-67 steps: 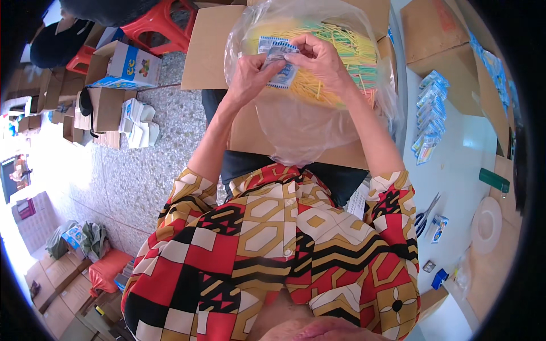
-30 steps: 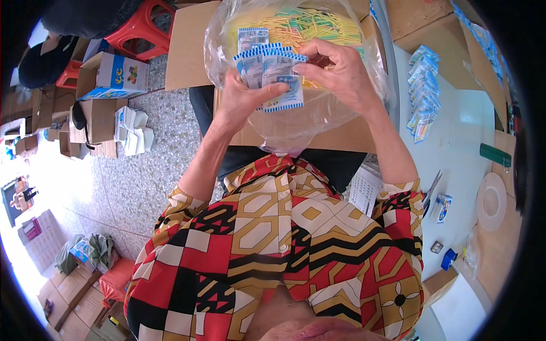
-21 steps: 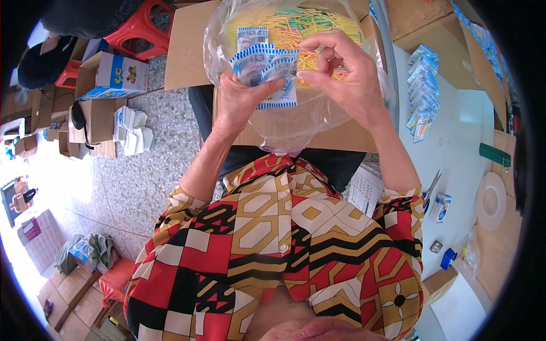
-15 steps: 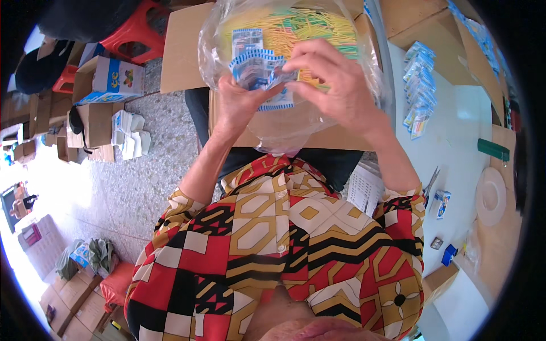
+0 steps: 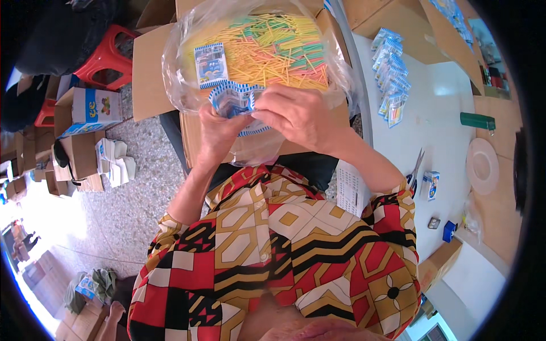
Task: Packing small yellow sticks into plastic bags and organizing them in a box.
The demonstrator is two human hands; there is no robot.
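both hands are sitting lower than half a second ago, and the fan of small blue-and-white printed paper cards is closing up between them, while one loose card of the same kind is lying flat on the pile as before.

the left hand is cupping the stack from below, palm turned up and fingers curled round its near edge, pinching it. the right hand is coming over the top, palm down, wrist bent inward, with its fingers pressed together on the right side of the cards. the stack is hovering just above the near lip of the clear crinkled plastic bag, which is holding a heap of thin yellow, green and pink sticks inside an open brown cardboard box on the person's lap.

as a judgement, the cards are looking unevenly squared, so a loosened pinch could let some slide out into the sticks or over the box edge to the speckled grey floor. the slack bag wall could also be snagging a corner. finished packets are lying well apart on the white tabletop.
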